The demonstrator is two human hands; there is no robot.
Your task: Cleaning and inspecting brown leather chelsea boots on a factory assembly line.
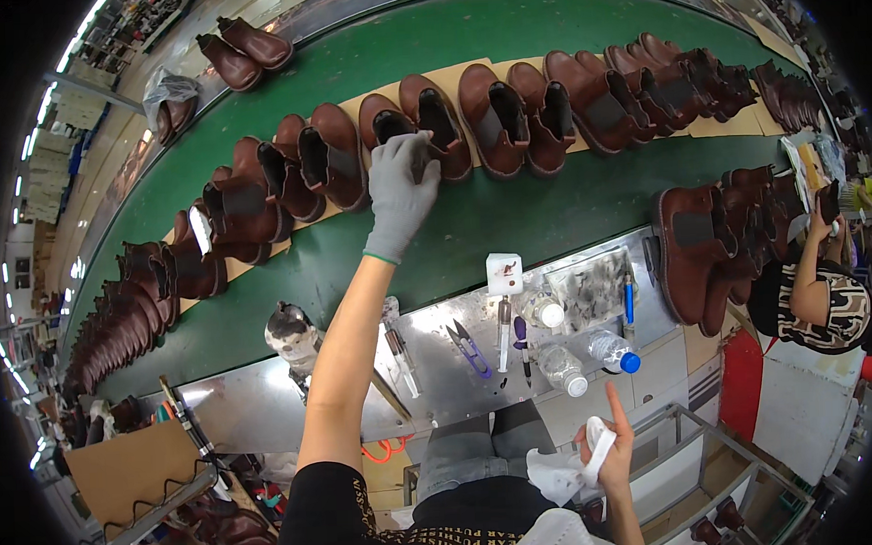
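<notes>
Gloved in grey, the left hand (401,192) reaches out at twelve o'clock and its grip closes over the heel and top edge of a brown leather ankle boot with a dark elastic side panel (385,125); the boot lies on a strip of tan cardboard (460,75) on the green conveyor belt (511,212), in a curved row of like brown boots (546,110); more boots (718,239) stand in a cluster at two o'clock. Down at five o'clock, the bare right hand (607,449) has its grip curled around a crumpled white cloth (558,472), forefinger pointing up. Between the hands runs the grey metal table (268,403); on it lie purple-handled thread snips (469,348), a clear plastic bottle with a blue cap (614,351), and a blue pen (628,299). At three o'clock another person's arm (809,274) is raised.
</notes>
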